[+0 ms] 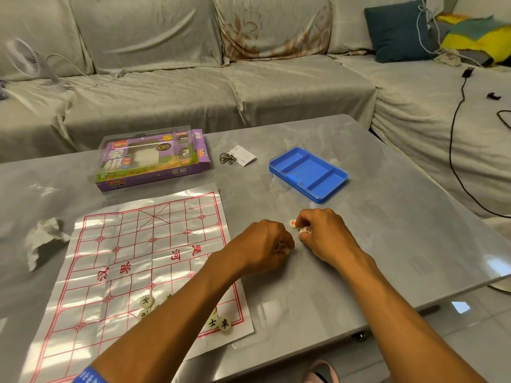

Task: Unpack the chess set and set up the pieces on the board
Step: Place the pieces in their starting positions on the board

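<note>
Left hand (265,241): fingers curled around pale pieces, just right of the paper board (143,261).
Right hand (323,230): pinches red-marked pieces (300,226) on the grey table (387,244).
Black-marked pieces (218,323): on the board's near rows, partly hidden under the left arm.
Blue tray (308,174): behind the hands.
Purple box (152,161): beyond the board.

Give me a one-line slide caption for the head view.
Both hands, left and right, pick up red-marked pieces beside the board; blue tray behind.
</note>
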Available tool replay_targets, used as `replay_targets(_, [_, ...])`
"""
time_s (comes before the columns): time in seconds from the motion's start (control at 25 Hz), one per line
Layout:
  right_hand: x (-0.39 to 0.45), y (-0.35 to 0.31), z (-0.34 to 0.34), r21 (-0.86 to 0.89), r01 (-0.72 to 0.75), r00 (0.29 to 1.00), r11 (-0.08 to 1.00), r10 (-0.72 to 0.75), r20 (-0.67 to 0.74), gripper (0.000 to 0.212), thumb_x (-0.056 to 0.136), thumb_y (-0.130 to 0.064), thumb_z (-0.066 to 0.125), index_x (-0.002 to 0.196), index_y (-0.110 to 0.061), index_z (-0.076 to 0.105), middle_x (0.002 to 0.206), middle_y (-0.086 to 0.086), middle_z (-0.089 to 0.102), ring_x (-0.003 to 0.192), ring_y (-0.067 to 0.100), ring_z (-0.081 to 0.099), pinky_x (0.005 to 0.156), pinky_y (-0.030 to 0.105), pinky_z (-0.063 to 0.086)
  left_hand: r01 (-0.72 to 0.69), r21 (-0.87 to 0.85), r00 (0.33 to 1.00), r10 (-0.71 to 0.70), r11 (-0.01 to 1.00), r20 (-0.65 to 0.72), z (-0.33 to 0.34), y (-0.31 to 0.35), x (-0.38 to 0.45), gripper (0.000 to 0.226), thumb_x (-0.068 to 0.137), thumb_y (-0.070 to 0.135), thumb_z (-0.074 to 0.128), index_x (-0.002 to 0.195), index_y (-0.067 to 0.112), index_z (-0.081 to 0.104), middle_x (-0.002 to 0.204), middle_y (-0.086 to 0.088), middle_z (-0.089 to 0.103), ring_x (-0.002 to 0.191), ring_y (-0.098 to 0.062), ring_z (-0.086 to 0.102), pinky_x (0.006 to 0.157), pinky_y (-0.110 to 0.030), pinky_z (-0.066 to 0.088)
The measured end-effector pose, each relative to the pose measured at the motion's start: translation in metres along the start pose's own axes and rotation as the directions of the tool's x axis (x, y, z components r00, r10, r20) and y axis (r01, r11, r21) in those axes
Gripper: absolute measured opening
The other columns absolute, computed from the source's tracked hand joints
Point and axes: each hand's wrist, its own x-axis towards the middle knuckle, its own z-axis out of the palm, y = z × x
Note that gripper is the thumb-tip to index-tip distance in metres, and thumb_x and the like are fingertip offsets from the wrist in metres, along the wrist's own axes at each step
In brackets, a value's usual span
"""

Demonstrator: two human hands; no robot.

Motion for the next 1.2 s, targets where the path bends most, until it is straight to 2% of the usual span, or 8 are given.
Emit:
replay_targets(0.12, [0.000,0.000,0.000,-0.008,0.003,1.000,1.000,-0.003,-0.001,0.015,0.090,-0.021,0.067,0.105,-0.020,0.065,0.106,0.000,0.068,0.087,0.011,0.059,0.086,0.023,0.050,0.017,0.023,0.998,-0.015,1.000,-0.057,-0.002,-0.002,-0.001,0.030,0.091,0.023,0.061,0.121,0.020,0.064,0.121,-0.002,0.060,0.100,-0.013,0.058,0.078,-0.013,0.042])
replay_targets(0.28, [0.000,-0.002,-0.001,0.007,-0.004,1.000,1.000,0.004,0.016,0.016,0.091,-0.020,0.066,0.106,-0.021,0.065,0.107,0.000,0.067,0.092,0.014,0.062,0.087,0.025,0.051,0.043,0.010,0.998,-0.043,0.999,-0.043,0.004,-0.007,-0.005,0.031,0.092,0.023,0.061,0.122,0.017,0.063,0.122,-0.003,0.062,0.104,-0.016,0.060,0.083,-0.013,0.042])
replay_targets(0.6, [0.007,-0.034,-0.010,0.045,0.038,0.998,0.998,-0.040,0.050,0.022,0.090,-0.020,0.067,0.111,-0.019,0.065,0.110,0.001,0.066,0.096,0.012,0.060,0.087,0.023,0.049,0.106,0.001,0.986,-0.105,0.994,-0.128,-0.002,-0.013,-0.018,0.031,0.091,0.022,0.062,0.121,0.015,0.064,0.119,-0.005,0.064,0.101,-0.017,0.062,0.082,-0.015,0.044])
replay_targets(0.76, [0.014,-0.089,0.005,0.132,0.123,0.990,0.984,-0.131,0.056,0.023,0.087,-0.020,0.071,0.109,-0.016,0.067,0.110,0.001,0.067,0.095,0.012,0.061,0.084,0.020,0.048,0.208,0.023,0.949,-0.197,0.978,-0.245,-0.038,-0.052,-0.062,0.028,0.088,0.018,0.066,0.115,0.015,0.068,0.114,-0.004,0.067,0.097,-0.016,0.064,0.080,-0.016,0.048])
replay_targets(0.88, [0.017,-0.140,0.034,0.209,0.240,0.963,0.948,-0.260,0.069,0.020,0.086,-0.018,0.071,0.106,-0.015,0.070,0.109,0.002,0.069,0.093,0.011,0.063,0.081,0.017,0.048,0.351,-0.035,0.882,-0.343,0.936,-0.323,-0.065,-0.095,-0.101,0.026,0.086,0.017,0.068,0.112,0.014,0.070,0.112,-0.004,0.069,0.093,-0.014,0.064,0.078,-0.016,0.048])
replay_targets(0.96, [0.021,-0.167,0.054,0.226,0.300,0.941,0.927,-0.326,0.088,0.019,0.086,-0.015,0.071,0.105,-0.014,0.071,0.109,0.003,0.070,0.094,0.014,0.064,0.083,0.020,0.050,0.407,-0.066,0.845,-0.403,0.911,-0.353,-0.074,-0.116,-0.118,0.025,0.086,0.015,0.068,0.111,0.013,0.070,0.112,-0.005,0.069,0.092,-0.014,0.063,0.079,-0.019,0.049])
replay_targets(1.2, [0.024,-0.197,0.084,0.151,0.382,0.904,0.912,-0.403,0.141,0.020,0.088,-0.016,0.067,0.108,-0.014,0.070,0.106,0.007,0.070,0.091,0.020,0.065,0.084,0.029,0.053,0.433,-0.084,0.842,-0.436,0.898,-0.318,-0.062,-0.137,-0.124,0.030,0.086,0.015,0.069,0.115,0.013,0.068,0.111,-0.007,0.069,0.094,-0.020,0.065,0.083,-0.023,0.050])
